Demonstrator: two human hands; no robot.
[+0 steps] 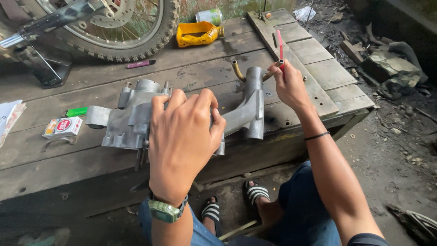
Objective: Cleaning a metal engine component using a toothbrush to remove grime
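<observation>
- A knobby motorcycle wheel fills the upper left of the frame, resting at the far edge of the wooden bench.
- A cut-open yellow jug lies on its side at the upper centre, with a green-and-white can just behind it.
- A small pink lighter lies below the wheel; a green lighter and a red-and-white carton sit at the left, near the casting's left end.
- Nothing stands between the hands and the casting; only the left hand itself hides its middle.
- The grey metal engine casing lies near the bench's front edge, in the centre of the frame.
- Its long axis runs left to right across the picture, the bulky finned block at the left, a narrower arm rising toward the upper right and ending in an upright tube.
- A brass-coloured bent pipe sticks out beside that tube.
- The casing is dull cast aluminium, smudged, with studs and bolts poking from top and bottom.
- The left hand, a green watch on its wrist, is spread over the casing's middle, fingers curled on its top edge, pressing it down.
- The right hand is closed around a thin red-handled tool, its tip at the tube end.
</observation>
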